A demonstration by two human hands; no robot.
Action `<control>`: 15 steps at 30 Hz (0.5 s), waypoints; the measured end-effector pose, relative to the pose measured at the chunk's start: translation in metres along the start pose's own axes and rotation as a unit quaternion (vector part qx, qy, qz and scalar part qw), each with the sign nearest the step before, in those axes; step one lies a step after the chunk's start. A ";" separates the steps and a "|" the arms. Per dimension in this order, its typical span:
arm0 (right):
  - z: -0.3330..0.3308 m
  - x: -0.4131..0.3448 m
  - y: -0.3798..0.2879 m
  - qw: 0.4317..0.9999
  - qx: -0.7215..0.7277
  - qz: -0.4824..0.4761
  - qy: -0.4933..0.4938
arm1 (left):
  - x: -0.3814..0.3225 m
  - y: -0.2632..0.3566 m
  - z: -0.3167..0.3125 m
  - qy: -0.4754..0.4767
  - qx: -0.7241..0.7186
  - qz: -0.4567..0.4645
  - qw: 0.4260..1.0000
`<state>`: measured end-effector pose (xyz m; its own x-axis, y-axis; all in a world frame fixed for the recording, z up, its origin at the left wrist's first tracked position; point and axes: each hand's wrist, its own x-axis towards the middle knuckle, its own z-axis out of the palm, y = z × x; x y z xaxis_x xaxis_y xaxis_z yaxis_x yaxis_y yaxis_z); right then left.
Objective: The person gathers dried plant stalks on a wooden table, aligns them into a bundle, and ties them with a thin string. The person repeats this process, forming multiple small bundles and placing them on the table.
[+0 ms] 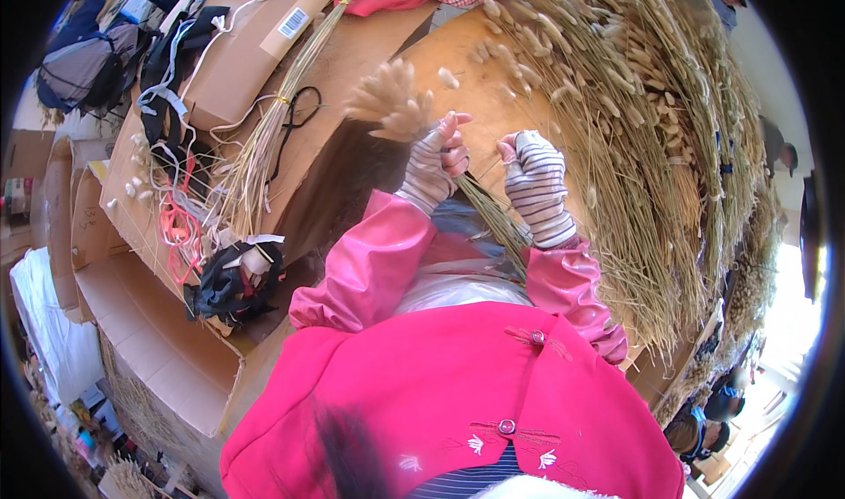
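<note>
My left hand (441, 157), in a striped fingerless glove, is closed around a bunch of dried bunny-tail grass. Its fluffy heads (391, 99) fan out up and left of the fist, and the green stems (492, 215) run down to the right, passing below my right hand. My right hand (533, 169), in a matching glove, is held just right of the bunch, thumb and fingers bent together; whether a stem is between them cannot be made out. A loose grass head (448, 78) lies above my hands on the orange-brown work surface (442, 43).
A large pile of dried grass stems (614, 169) covers the right side. At left, a tied bundle (284, 99) lies on cardboard beside a closed carton (254, 43), cords (178, 235) and black cloth strips (237, 278). An empty-looking open box (165, 340) stands lower left. Other people are at the far right.
</note>
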<state>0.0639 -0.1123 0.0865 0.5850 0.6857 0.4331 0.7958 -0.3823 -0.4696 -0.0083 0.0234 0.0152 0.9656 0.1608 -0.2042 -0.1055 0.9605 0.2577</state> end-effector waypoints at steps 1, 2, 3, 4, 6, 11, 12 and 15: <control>0.002 0.000 -0.004 1.000 0.006 0.006 0.007 | 0.000 0.000 -0.001 -0.016 -0.008 0.003 1.000; 0.005 0.000 -0.007 1.000 0.011 0.007 0.003 | 0.000 0.000 -0.001 -0.016 -0.009 0.002 1.000; 0.006 0.000 -0.010 1.000 0.016 0.015 0.004 | 0.000 0.000 -0.001 -0.012 -0.008 0.002 1.000; 0.008 0.000 -0.012 1.000 0.005 -0.022 -0.007 | 0.000 0.000 -0.001 -0.010 -0.008 0.002 1.000; 0.010 0.000 -0.016 0.995 -0.045 -0.040 -0.074 | 0.000 0.000 0.000 -0.001 0.010 0.001 1.000; 0.012 0.001 -0.019 0.983 -0.105 -0.070 -0.136 | 0.001 0.002 0.002 0.051 0.004 -0.006 0.999; 0.013 0.000 -0.019 0.983 -0.099 -0.055 -0.141 | 0.002 0.002 0.001 0.049 0.006 -0.008 0.999; 0.017 -0.003 -0.016 0.988 -0.078 -0.048 -0.121 | 0.004 0.002 -0.002 0.061 0.009 -0.011 0.998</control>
<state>0.0465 -0.0972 0.0798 0.4667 0.8441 0.2642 0.8711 -0.3869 -0.3025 -0.0047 0.0264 0.0130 0.9311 0.1682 -0.3238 -0.0796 0.9597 0.2696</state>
